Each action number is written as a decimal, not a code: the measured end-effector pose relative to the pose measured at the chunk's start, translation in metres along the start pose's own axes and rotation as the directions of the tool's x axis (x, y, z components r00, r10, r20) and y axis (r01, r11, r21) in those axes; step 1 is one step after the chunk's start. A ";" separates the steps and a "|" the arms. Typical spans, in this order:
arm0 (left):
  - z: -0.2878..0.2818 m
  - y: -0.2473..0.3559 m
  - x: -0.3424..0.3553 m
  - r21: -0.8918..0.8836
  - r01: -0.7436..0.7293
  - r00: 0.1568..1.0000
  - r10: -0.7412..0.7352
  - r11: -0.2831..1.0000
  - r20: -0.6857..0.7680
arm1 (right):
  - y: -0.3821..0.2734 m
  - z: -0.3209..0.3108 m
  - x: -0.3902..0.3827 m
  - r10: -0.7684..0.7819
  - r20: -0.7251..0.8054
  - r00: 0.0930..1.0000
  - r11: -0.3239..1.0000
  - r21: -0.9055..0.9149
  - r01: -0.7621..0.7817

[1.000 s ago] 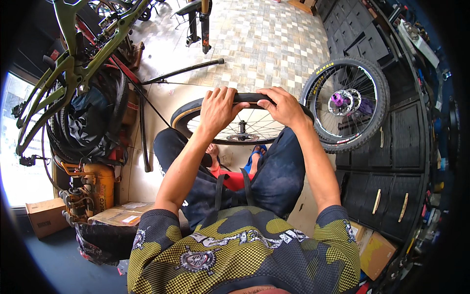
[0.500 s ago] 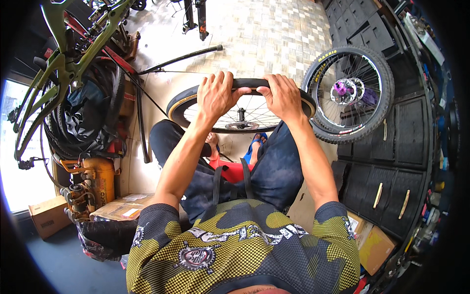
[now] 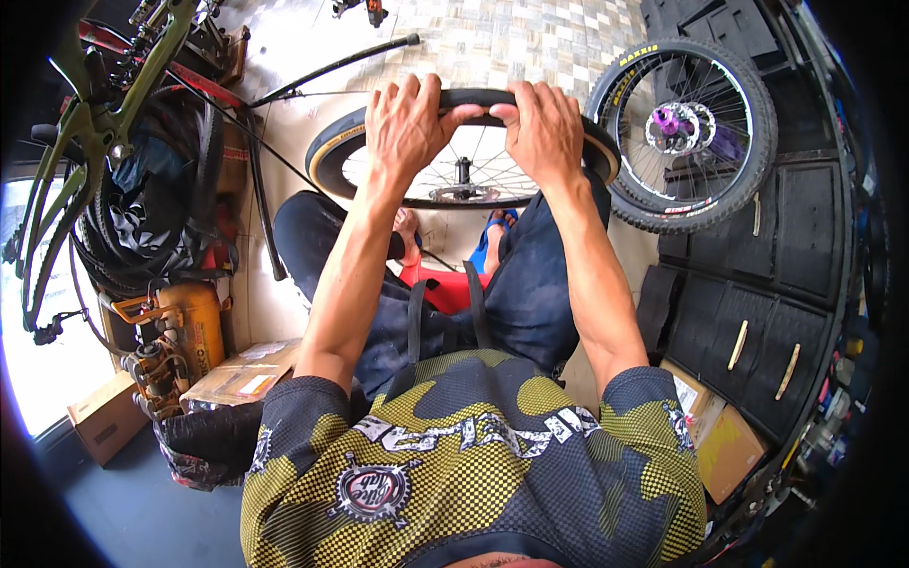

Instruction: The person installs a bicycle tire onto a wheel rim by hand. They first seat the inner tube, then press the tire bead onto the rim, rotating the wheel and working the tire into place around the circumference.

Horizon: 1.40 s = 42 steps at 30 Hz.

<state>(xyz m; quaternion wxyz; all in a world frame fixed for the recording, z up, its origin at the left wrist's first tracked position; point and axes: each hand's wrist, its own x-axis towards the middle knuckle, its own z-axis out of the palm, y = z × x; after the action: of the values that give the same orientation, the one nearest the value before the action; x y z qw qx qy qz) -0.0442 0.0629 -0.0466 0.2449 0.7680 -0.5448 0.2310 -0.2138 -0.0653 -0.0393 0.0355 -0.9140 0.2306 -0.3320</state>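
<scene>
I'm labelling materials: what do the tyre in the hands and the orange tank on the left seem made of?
Tyre: probably rubber, matte, judging by its dull black tread and tan sidewall.
Orange tank: likely painted metal, semi-gloss, given its rounded, coloured shell; plastic can't be excluded.

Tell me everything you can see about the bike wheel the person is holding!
The bike wheel is round, with a black tyre, tan sidewall, thin spokes, dark hub and disc rotor. The tyre looks rubbery. It's held at a slant, just beyond the feet. The left hand and right hand grip its far edge. I can't tell if it touches the floor.
</scene>
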 end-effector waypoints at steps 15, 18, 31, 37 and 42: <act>-0.025 -0.031 0.001 -0.222 0.074 0.985 -0.037 0.972 0.168 | 0.016 -0.005 0.024 0.005 0.132 0.991 0.915 0.399 -0.058; -0.024 -0.038 0.006 -0.500 0.132 0.985 -0.056 0.856 0.164 | 0.021 -0.006 0.028 -0.004 0.213 0.977 0.944 0.324 -0.067; 0.009 -0.011 0.043 -0.178 0.028 0.998 -0.018 0.984 0.061 | -0.003 0.039 0.063 -0.054 0.063 0.997 0.997 0.056 0.051; 0.020 -0.011 0.053 -0.120 0.201 0.958 -0.170 0.972 0.230 | -0.007 0.034 0.065 0.063 0.147 0.987 0.995 0.072 -0.074; 0.015 -0.003 0.060 -0.127 0.290 0.917 -0.237 0.949 0.319 | 0.001 0.034 0.070 0.112 0.229 0.967 0.991 0.047 -0.125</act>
<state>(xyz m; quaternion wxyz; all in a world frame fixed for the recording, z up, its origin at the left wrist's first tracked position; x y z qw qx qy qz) -0.0216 0.0105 -0.0214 0.2536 0.8366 -0.4848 0.0287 -0.1462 -0.0998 -0.0245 0.1092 -0.9288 0.2691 -0.2301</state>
